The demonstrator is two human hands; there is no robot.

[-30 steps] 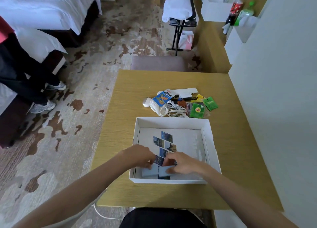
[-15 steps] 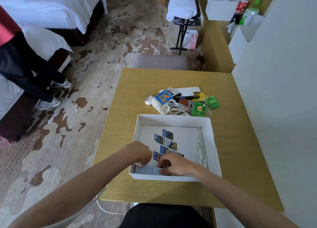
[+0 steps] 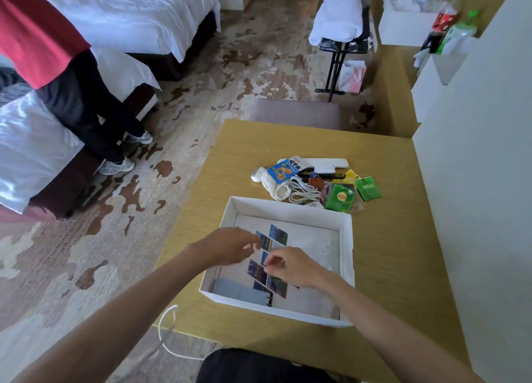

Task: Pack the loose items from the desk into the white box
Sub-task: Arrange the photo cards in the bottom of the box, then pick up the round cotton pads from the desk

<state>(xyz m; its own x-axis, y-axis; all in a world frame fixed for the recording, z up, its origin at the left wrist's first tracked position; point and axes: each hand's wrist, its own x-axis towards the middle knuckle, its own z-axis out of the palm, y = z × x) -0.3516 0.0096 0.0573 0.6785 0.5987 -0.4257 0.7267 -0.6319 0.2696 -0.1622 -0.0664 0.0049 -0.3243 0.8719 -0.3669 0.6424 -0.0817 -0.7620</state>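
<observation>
One wide head-worn camera looks forward and steeply down, close above the desk (image 3: 388,253) and white box (image 3: 347,244).

Soft, even daylight fills the room, strongest on the bed linen (image 3: 123,19) at upper left, whose white folds are close to blown out. The wooden surface (image 3: 388,238) is evenly lit without glare; only faint shade lies along the inner walls of the white box (image 3: 347,238). The left hand (image 3: 227,248) is smeared by motion, its fingers (image 3: 251,246) ghosted; the right hand (image 3: 293,267) is sharper. The wide lens bows the surface's edges and stretches both forearms. Print on the packets (image 3: 341,197) is soft.
</observation>
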